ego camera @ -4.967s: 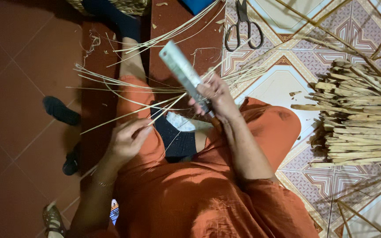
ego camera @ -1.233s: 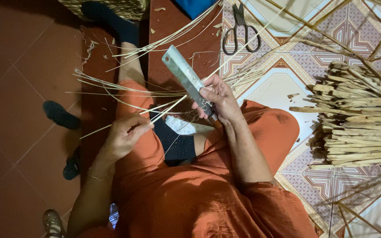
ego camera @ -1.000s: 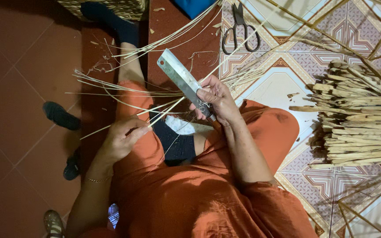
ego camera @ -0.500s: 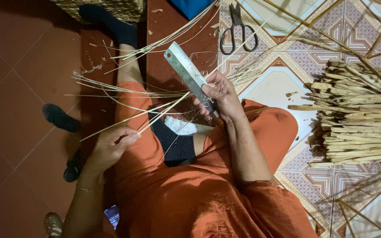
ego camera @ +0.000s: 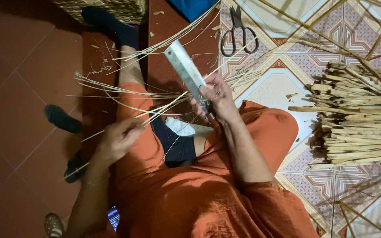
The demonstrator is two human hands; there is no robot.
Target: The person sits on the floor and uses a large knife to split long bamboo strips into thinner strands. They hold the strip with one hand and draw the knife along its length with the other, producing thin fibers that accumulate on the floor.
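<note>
Strips of pale, thin split cane (ego camera: 155,108) run across your lap, from the dark red floor tiles (ego camera: 18,79) on your left up to the blade in your right hand. Your left hand (ego camera: 117,141) is closed around the near end of one strip, fingers curled and pinching it over your left thigh. Your right hand (ego camera: 217,99) grips the handle of a long, flat, grey steel knife (ego camera: 186,72), fingers wrapped tight; the blade points up and away from you, with the strips meeting it just below your knuckles. More loose strips fan out over the floor beyond your left knee. A pair of black-handled scissors (ego camera: 237,31) lies on the patterned tiles near the top edge of the floor in view, well apart from both hands. At the right edge, a heap of thick, tan, cut cane sticks (ego camera: 358,119) is piled on the patterned tiles. A woven basket (ego camera: 111,9) sits at the top left.
</note>
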